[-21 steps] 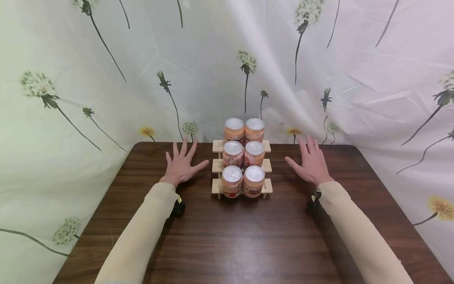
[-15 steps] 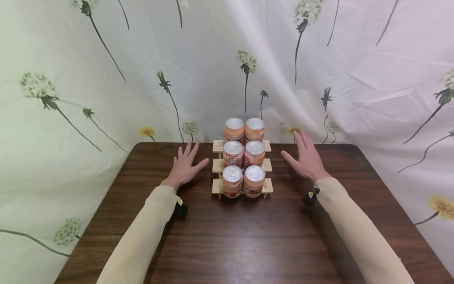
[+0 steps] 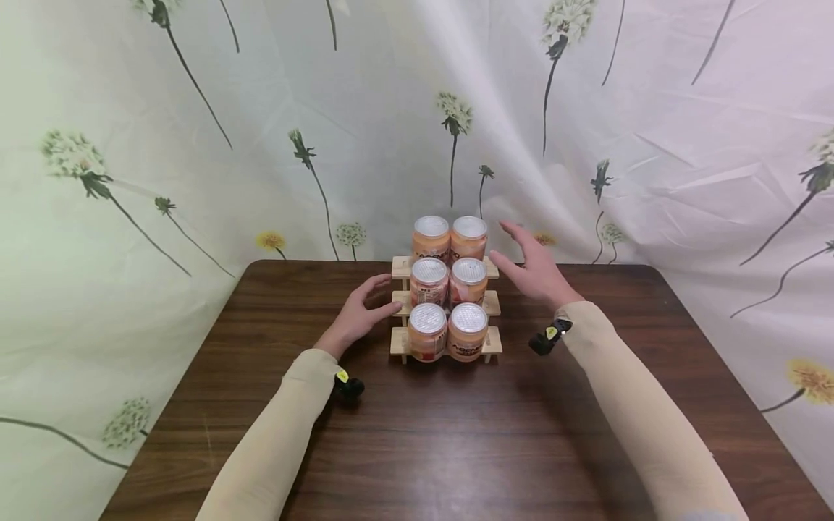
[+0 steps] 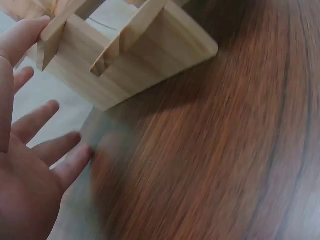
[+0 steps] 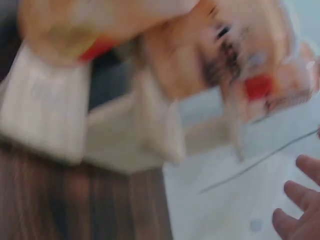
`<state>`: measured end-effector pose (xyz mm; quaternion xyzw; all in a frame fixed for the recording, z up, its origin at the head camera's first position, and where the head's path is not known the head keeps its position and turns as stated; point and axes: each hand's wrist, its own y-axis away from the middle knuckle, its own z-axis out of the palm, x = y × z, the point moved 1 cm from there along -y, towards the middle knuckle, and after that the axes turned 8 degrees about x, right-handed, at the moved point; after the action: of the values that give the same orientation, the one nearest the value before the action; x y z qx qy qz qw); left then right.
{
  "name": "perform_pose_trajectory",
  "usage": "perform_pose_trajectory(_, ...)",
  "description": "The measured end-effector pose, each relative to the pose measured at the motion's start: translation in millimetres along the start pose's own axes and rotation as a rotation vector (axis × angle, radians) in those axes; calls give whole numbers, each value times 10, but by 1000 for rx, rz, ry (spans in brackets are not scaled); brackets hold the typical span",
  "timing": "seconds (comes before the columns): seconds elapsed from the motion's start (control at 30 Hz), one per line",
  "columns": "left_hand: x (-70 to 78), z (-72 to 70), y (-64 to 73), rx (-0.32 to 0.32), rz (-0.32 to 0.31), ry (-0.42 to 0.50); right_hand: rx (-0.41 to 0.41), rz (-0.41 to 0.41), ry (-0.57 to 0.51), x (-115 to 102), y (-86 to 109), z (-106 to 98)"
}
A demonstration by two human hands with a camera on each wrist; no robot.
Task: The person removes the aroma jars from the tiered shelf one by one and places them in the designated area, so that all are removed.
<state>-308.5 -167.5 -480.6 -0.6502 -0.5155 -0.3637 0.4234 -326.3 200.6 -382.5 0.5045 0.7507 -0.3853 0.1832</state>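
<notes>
A light wooden three-step rack (image 3: 399, 341) stands mid-table, bearing orange-labelled cans with silver lids in pairs, one pair per step. Front pair: a left can (image 3: 427, 339) and a right can (image 3: 467, 340). My left hand (image 3: 355, 316) is at the rack's left side, fingers spread and loosely bent. In the left wrist view its thumb (image 4: 25, 37) reaches the end of a rack plank (image 4: 54, 42). To the rack's right, my right hand (image 3: 537, 269) is raised beside the back can (image 3: 468, 244), thumb and fingers apart, holding nothing. The right wrist view is blurred, showing cans and fingertips (image 5: 295, 200).
Dark brown wood-grain tabletop (image 3: 417, 441) lies under the rack and both arms. A white dandelion-print cloth (image 3: 384, 130) hangs right behind the table's back edge. Small black cameras sit on the left wrist (image 3: 349, 387) and right wrist (image 3: 547, 339).
Both hands have moved inward from either side toward the rack, the right one also rising. Their fingers have gone from flat and spread to more bent. The rack and cans have stayed put.
</notes>
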Motion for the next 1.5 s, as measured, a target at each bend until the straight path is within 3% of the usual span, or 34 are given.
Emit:
perform_pose_trajectory(0.17, 8, 64, 8, -3, -6, 131, -64, 41, -122, -192, -136, 51)
perform_pose_trajectory(0.43, 6, 123, 34, -40, -120, 311, -85, 95, -198, -376, -269, 93)
perform_pose_trajectory(1.0, 23, 114, 82, -55, -173, 351, -40, 207, -257, -492, -364, 176)
perform_pose_trajectory(1.2, 25, 125, 76, -51, -171, 367, 2, 216, -291, -481, -355, 164)
perform_pose_trajectory(1.5, -31, 168, 91, -47, -198, 420, 82, 208, -256, -394, -287, 23)
